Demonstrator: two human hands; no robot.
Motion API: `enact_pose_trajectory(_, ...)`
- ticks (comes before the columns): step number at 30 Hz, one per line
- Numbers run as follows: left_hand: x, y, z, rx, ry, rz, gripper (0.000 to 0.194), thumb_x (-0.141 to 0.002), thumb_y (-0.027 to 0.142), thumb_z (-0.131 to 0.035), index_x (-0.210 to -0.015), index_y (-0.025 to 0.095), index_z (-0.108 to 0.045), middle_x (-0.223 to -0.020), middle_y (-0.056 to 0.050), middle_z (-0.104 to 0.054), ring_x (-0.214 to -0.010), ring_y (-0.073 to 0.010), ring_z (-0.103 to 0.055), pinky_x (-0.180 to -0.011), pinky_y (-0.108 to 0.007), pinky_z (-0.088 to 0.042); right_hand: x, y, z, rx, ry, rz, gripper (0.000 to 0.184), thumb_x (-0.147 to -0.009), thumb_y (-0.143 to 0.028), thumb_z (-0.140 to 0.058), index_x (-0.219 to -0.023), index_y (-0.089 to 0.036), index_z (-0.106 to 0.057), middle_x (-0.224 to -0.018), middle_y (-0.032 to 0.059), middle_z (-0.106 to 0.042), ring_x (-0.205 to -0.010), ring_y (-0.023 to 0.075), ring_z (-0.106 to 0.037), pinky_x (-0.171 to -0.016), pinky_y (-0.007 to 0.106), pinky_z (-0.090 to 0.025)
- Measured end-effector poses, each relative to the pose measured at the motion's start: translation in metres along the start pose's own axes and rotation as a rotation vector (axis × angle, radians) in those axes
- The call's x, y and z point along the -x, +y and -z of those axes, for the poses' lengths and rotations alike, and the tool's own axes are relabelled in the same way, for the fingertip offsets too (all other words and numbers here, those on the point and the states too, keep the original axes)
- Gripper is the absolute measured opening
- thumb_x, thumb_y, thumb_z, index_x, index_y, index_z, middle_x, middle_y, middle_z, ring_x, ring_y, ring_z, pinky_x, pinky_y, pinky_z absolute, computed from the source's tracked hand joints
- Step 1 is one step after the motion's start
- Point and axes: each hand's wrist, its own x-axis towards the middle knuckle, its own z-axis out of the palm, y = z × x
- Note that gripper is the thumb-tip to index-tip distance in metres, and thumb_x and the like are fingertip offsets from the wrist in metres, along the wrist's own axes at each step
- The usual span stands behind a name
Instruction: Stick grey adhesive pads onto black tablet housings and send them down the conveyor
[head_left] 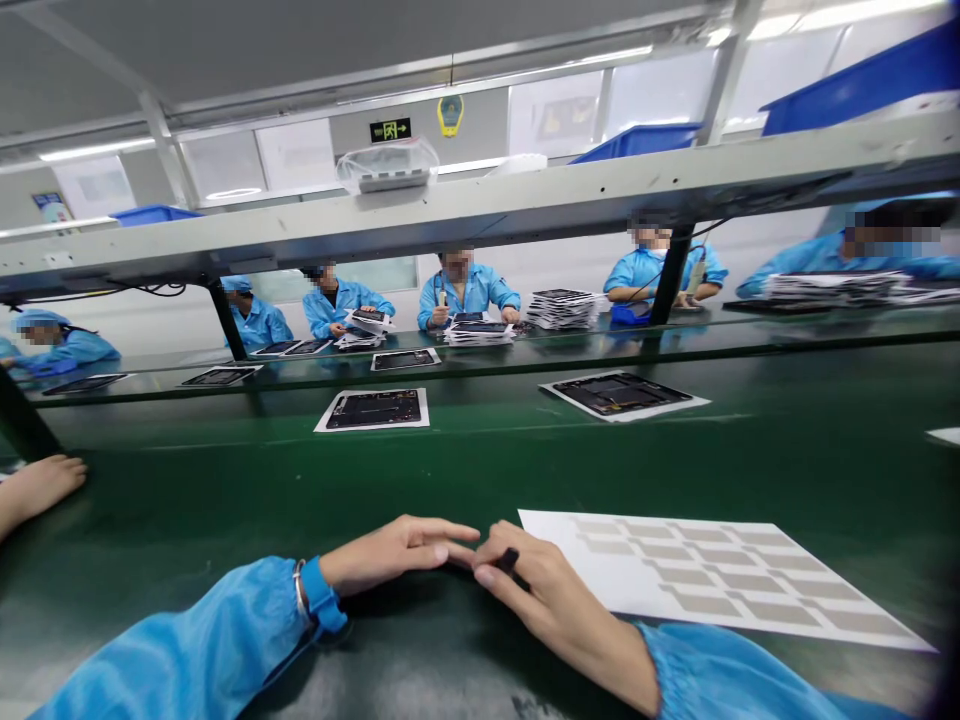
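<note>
My left hand (409, 552) reaches in from the left with its fingers stretched out, and it holds nothing that shows. It wears a blue wrist strap (324, 598). The fingertips meet my right hand (536, 580), whose fingers are closed around a small dark tool (508, 561). Only a short black end of that tool sticks out, so its kind cannot be made out. Beside my right hand, a white sheet (551, 545) with rows of grey rectangular stickers (686, 577) lies on the green bench (187, 600).
Black tablet-like panels on white paper lie ahead, one left of centre (375, 408) and one to the right (622, 394). Another person's hand (45, 490) rests at the left. A shelf beam (480, 215) crosses above. Several co-workers in blue sit opposite beside stacked panels (564, 310).
</note>
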Motion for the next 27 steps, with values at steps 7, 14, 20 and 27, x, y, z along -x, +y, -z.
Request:
enact_pose_trajectory(7, 0.001, -0.002, 0.001, -0.027, 0.026, 0.016, 0.06, -0.097, 0.051, -0.06, -0.145, 0.016, -0.052, -0.138, -0.015, -0.059, -0.136, -0.0306, -0.051, -0.119, -0.048, -0.03, -0.001, 0.0, -0.002, -0.003, -0.038, 0.008, 0.04, -0.105, -0.045, -0.041, -0.081, -0.02, -0.063, -0.076, 0.0037, -0.062, -0.073, 0.0171, -0.059, -0.065, 0.029, -0.045)
enact_pose_trajectory(14, 0.001, 0.002, 0.001, -0.176, 0.011, -0.009, 0.051, -0.099, 0.051, -0.057, -0.139, 0.02, -0.058, -0.14, -0.011, -0.059, -0.133, -0.0283, -0.053, -0.115, -0.044, -0.035, -0.005, -0.006, 0.004, -0.082, -0.07, -0.006, 0.037, -0.104, -0.046, -0.042, -0.085, -0.02, -0.06, -0.09, 0.0058, -0.065, -0.086, 0.018, -0.06, -0.077, 0.031, -0.049)
enact_pose_trajectory(20, -0.004, -0.003, -0.001, -0.325, -0.012, -0.004, 0.049, -0.101, 0.051, -0.051, -0.14, 0.023, -0.057, -0.129, -0.009, -0.068, -0.123, -0.0243, -0.061, -0.109, -0.04, -0.041, -0.037, 0.031, 0.05, 0.271, -0.042, -0.319, 0.033, -0.108, -0.031, -0.027, -0.1, -0.019, -0.056, -0.08, 0.0021, -0.066, -0.074, 0.0143, -0.063, -0.074, 0.026, -0.05)
enact_pose_trajectory(27, -0.006, -0.007, -0.005, -0.361, 0.009, -0.033, 0.044, -0.101, 0.048, -0.049, -0.136, 0.024, -0.06, -0.126, -0.005, -0.07, -0.119, -0.0229, -0.063, -0.104, -0.036, -0.044, -0.112, 0.154, 0.124, 0.809, -0.168, -0.72, 0.028, -0.098, -0.033, -0.061, -0.119, -0.016, -0.062, -0.121, 0.0096, -0.064, -0.106, 0.0227, -0.065, -0.091, 0.043, -0.055)
